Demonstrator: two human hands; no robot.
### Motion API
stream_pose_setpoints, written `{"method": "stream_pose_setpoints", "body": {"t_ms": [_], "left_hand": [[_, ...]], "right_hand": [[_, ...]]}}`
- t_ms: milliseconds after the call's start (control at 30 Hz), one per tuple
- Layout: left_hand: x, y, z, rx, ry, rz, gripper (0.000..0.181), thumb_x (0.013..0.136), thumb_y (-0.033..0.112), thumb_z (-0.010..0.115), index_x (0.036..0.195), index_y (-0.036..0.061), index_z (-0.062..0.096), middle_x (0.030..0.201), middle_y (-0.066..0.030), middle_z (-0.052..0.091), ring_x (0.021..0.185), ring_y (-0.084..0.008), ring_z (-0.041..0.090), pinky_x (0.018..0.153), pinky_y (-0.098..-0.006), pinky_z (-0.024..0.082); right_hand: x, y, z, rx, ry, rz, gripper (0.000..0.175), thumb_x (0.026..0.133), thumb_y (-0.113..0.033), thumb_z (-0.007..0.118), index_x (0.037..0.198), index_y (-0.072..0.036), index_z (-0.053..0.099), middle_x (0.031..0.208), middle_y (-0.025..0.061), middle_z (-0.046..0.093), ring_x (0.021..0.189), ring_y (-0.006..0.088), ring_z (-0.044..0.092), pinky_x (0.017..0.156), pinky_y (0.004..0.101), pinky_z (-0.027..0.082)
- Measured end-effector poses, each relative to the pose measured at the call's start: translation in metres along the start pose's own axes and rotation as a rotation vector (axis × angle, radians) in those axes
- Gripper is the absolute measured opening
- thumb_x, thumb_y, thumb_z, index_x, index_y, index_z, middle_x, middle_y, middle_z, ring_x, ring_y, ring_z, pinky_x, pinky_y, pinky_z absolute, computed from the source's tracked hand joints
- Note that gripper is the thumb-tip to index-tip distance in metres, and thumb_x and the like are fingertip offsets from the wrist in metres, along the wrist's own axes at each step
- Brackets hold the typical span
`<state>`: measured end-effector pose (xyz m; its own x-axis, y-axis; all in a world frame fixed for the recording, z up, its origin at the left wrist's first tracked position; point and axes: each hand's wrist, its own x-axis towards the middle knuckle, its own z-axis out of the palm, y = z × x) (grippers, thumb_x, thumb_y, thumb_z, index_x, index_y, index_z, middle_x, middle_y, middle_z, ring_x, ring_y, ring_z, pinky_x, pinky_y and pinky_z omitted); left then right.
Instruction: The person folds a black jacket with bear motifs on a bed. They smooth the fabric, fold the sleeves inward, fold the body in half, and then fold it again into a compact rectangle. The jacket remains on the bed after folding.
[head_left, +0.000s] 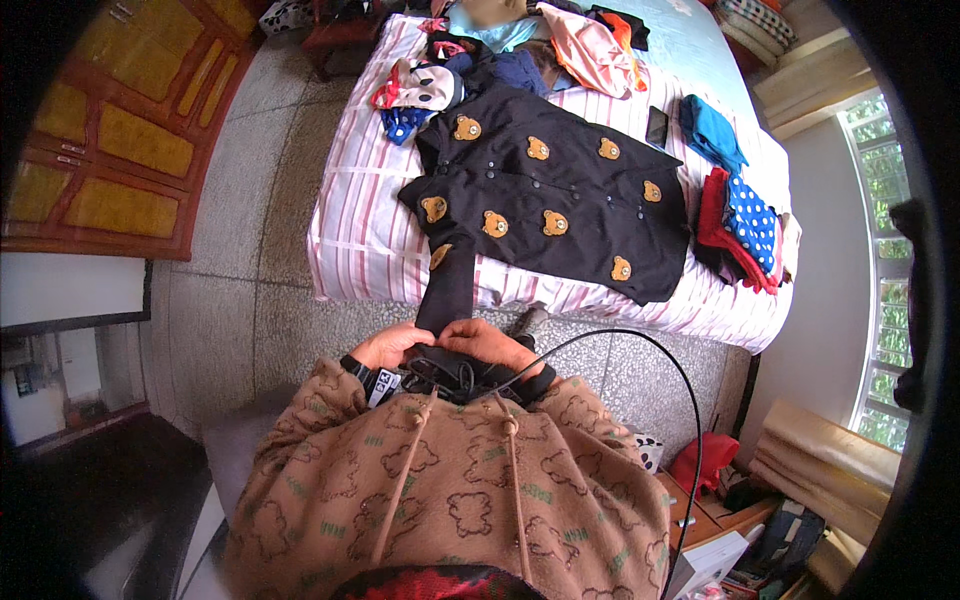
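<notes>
A black button-front shirt (525, 187) with brown bear-head patches lies spread sideways across the bed (352, 225). One of its sleeves (450, 277) hangs over the near edge toward me. My left hand (394, 343) pinches the end of that sleeve from the left. Close beside it, my right hand (480, 341) grips the same sleeve end from the right, with the fingertips nearly meeting. The cuff itself is mostly hidden behind my fingers. Both wrists wear dark bands.
Folded clothes (739, 229) are stacked at the bed's right edge, below a folded teal garment (709, 131). A smartphone (657, 126) lies nearby. Loose clothes (585, 49) are heaped at the far side. A black cable (694, 405) loops past my right arm. A wooden wardrobe (135, 135) stands left.
</notes>
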<state>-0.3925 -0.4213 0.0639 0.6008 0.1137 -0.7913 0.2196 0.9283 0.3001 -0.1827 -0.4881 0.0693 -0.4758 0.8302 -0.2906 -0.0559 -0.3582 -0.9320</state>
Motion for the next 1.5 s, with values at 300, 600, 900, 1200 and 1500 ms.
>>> {"method": "stream_pose_setpoints", "body": {"t_ms": [300,600,900,1200,1500], "left_hand": [[-0.009,-0.016,-0.017,-0.163,-0.179,0.081,0.032,0.091,0.008,0.049,0.121,-0.0018,0.051,0.114,-0.0128,0.061,0.099,-0.0266,0.062,0.085,-0.0416,0.052],[-0.011,-0.001,-0.012,-0.196,-0.069,0.245,0.037,0.084,0.007,0.054,0.120,-0.0030,0.049,0.113,-0.0122,0.061,0.098,-0.0255,0.062,0.086,-0.0412,0.051],[-0.007,0.017,0.016,-0.288,0.012,0.347,0.037,0.081,0.008,0.059,0.116,-0.0008,0.052,0.107,-0.0098,0.063,0.095,-0.0240,0.061,0.087,-0.0401,0.049],[-0.028,0.023,0.057,1.028,0.602,0.742,0.045,0.082,0.011,0.065,0.122,0.0015,0.048,0.097,-0.0082,0.059,0.079,-0.0159,0.058,0.070,-0.0263,0.049],[-0.077,0.033,0.083,0.860,0.113,0.655,0.024,0.086,0.010,0.063,0.106,-0.0036,0.059,0.082,0.0012,0.057,0.074,-0.0092,0.056,0.066,-0.0238,0.048]], "right_hand": [[0.004,0.004,-0.002,0.514,0.259,0.442,0.044,0.093,-0.039,0.052,0.114,-0.001,0.056,0.092,0.0068,0.063,0.079,0.0190,0.059,0.077,0.0306,0.048],[-0.002,0.029,-0.008,0.749,0.306,0.154,0.015,0.091,-0.018,0.058,0.097,-0.004,0.061,0.088,0.0016,0.063,0.075,0.0130,0.060,0.068,0.0269,0.048],[-0.033,-0.021,-0.006,0.320,0.396,-0.109,0.007,0.088,-0.013,0.062,0.087,-0.006,0.063,0.076,-0.0063,0.057,0.072,0.0055,0.052,0.068,0.0219,0.044],[-0.038,-0.062,0.012,0.340,0.065,-0.271,0.007,0.093,-0.012,0.055,0.094,-0.005,0.056,0.090,-0.0036,0.056,0.083,0.0046,0.047,0.076,0.0207,0.040],[-0.032,-0.051,0.015,0.405,0.306,-0.285,0.009,0.092,-0.013,0.058,0.091,-0.005,0.056,0.085,-0.0054,0.055,0.080,0.0039,0.049,0.071,0.0196,0.042]]}}
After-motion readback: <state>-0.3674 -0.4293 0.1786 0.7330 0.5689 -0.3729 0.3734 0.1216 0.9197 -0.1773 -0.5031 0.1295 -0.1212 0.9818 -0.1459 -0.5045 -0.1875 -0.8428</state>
